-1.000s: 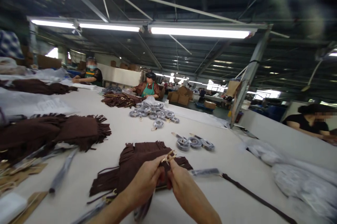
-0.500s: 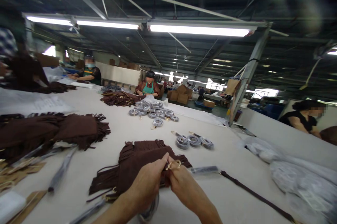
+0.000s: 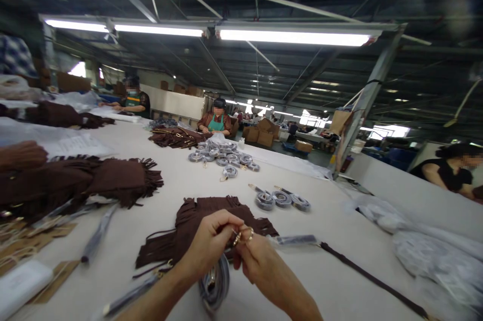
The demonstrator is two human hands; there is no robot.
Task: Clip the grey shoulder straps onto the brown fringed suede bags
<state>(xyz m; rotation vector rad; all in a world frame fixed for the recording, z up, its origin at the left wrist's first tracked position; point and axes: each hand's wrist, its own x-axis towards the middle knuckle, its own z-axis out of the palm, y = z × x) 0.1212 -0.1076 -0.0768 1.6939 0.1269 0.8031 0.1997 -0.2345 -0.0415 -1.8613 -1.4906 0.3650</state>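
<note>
My left hand [image 3: 209, 245] and my right hand [image 3: 258, 260] meet over a brown fringed bag [image 3: 204, 225] lying on the white table [image 3: 332, 281]. Both hands pinch a small gold clasp [image 3: 241, 236] between their fingertips. A grey wrapped strap [image 3: 215, 286] hangs in a loop below my left hand. A dark brown strap [image 3: 362, 275] with a plastic-wrapped end runs from the bag toward the right.
Three coiled wrapped straps [image 3: 281, 200] lie just beyond the bag, and a bigger heap of coils [image 3: 222, 156] lies farther back. More brown fringed bags [image 3: 86, 180] are piled at left beside cardboard tags [image 3: 26, 240]. Other people sit along the table's far and right sides.
My hands have drawn the gold clasp down and closer to me, and the looped wrapped strap now shows below my left hand. The view has shifted a little.
</note>
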